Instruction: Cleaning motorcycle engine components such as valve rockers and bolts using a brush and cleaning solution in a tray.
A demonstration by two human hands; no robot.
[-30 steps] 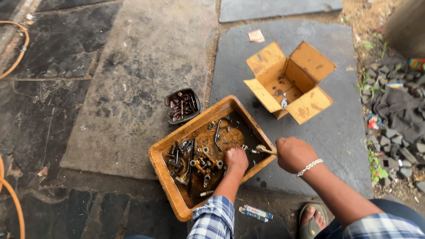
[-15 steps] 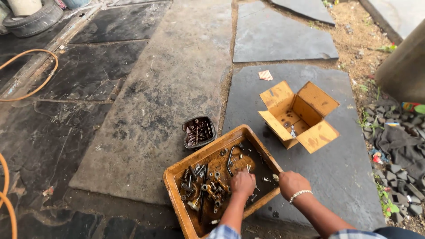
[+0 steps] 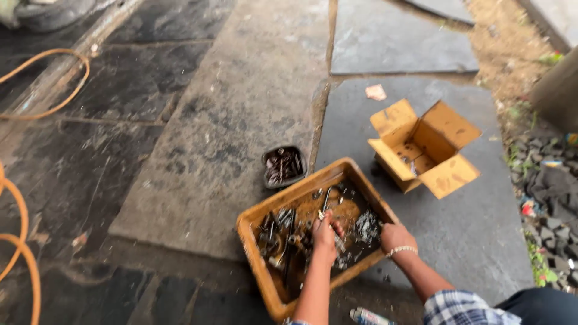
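Observation:
An orange-brown tray on the stone ground holds oily liquid and several bolts, springs and metal parts. My left hand is inside the tray over the parts, fingers curled on a small metal part; the picture is blurred. My right hand, with a beaded bracelet on the wrist, is at the tray's right rim. It grips a small brush whose bristles are down in the tray.
A small dark container of metal parts stands just behind the tray. An open cardboard box sits to the right on a grey slab. Orange hose loops at the left. Rubble lies at the right, a small tube near my knees.
The view has swung and blurred. My left hand has lifted slightly from the parts with a small piece in its fingers. My right hand has moved the brush into the tray.

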